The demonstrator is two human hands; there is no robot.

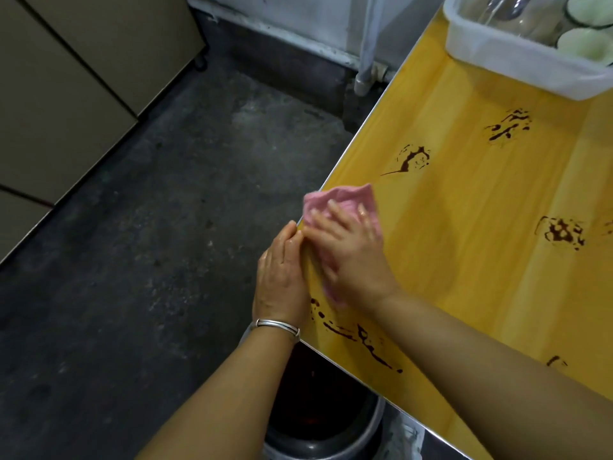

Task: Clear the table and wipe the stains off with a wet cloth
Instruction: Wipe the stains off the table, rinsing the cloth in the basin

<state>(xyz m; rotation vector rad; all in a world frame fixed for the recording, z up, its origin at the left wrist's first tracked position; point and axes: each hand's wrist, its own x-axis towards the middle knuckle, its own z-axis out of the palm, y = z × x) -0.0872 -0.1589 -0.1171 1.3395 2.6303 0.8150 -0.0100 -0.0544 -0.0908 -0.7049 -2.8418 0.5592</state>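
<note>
Yellow wood-grain laminate forms the tabletop (pixel 464 260), and a crumpled pink fabric cloth (pixel 345 198) is pressed onto it at its left edge. The cloth is partly covered by the right hand (pixel 353 257), whose grip is apart: the fingers (pixel 335 215) are laid straight and spread, flat on the fabric, with nothing pinched. The cloth's long axis is set roughly along the tabletop's edge, one end pointing away beyond the fingertips, the other showing beneath the heel of the palm. Just left of that grip, the left hand (pixel 282 277) is held against the edge, its grip likewise apart, fingers straight and together, tips touching the right hand's fingers. A silver bangle (pixel 277 325) is worn on its wrist. Dark brown stains (pixel 413 159) are scattered beyond, right of and behind the right grip. Far ahead and to the right, a white plastic tub (pixel 517 58) of glasses is seen. Below the left forearm, a dark round bucket (pixel 318 426) is stood on the grey floor (pixel 166 227).
</note>
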